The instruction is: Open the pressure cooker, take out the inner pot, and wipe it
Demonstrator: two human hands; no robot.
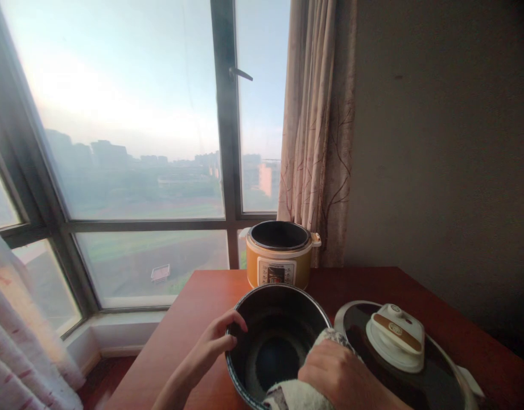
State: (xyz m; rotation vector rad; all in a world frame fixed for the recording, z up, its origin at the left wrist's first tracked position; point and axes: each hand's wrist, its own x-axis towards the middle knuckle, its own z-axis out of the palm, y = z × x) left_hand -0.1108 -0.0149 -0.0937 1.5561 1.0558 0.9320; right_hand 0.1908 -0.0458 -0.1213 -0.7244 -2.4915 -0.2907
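A black inner pot (pixel 283 319) is tilted toward me over the near part of the table, its dark inside facing up. My left hand (pixel 221 336) grips its left rim, thumb and fingers pinching the edge. In my right hand (pixel 334 367) is a bunched light cloth (pixel 298 394) with dark patches, held at the pot's right rim. Part of the cloth hangs over the near side of the pot. Behind the pot stands the yellow-orange electric pressure cooker (pixel 254 263), its top uncovered.
The lid (pixel 355 324), dark with a white and brown knob, lies on the table's right side. The reddish-brown table (pixel 176 330) reaches toward a large window (pixel 146 171). A patterned curtain (pixel 308 114) hangs behind the cooker, and another curtain (pixel 27 347) is at lower left.
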